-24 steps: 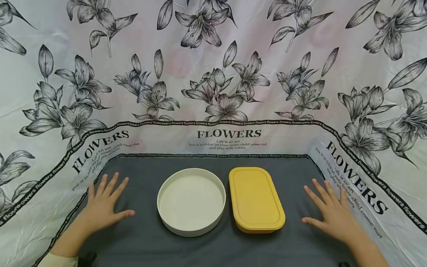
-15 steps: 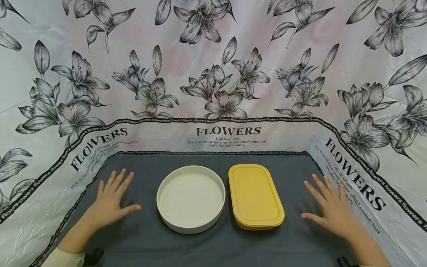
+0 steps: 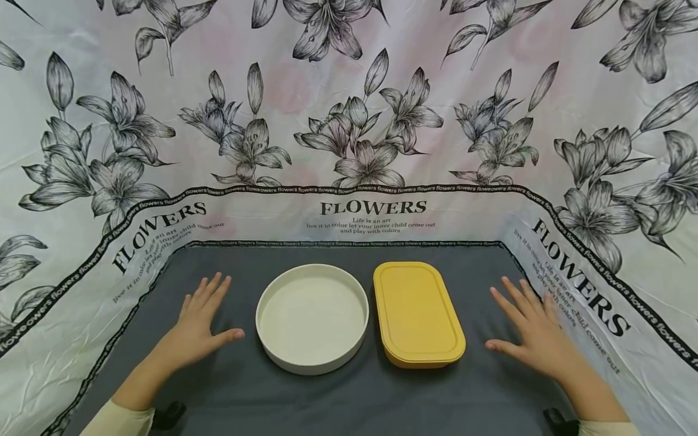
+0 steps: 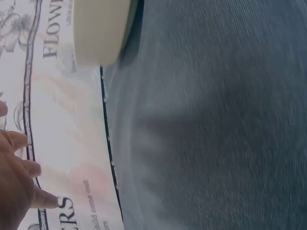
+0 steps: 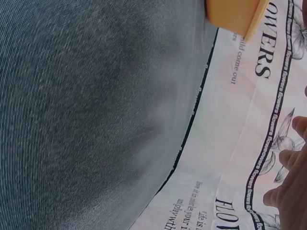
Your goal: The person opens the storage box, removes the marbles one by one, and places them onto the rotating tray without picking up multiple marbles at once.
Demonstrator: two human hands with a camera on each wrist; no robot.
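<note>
A round cream dish with a low rim sits near the middle of the grey cloth. To its right lies a yellow rectangular box with its lid on. My left hand hovers left of the dish, fingers spread and thumb pointing toward it, touching nothing. Right of the box, my right hand is also spread and holds nothing. The left wrist view catches the dish's side and my left fingers at the edge. In the right wrist view a corner of the box shows at the top.
The grey cloth has a white border printed with "FLOWERS" and black edging. Behind it, white fabric with lily drawings fills the background. A dark strap sits at the left wrist, another at the right.
My left hand has moved right, closer to the dish. The right hand has shifted slightly left. The whole scene has slid up a little in the head view; dish and box keep their places.
</note>
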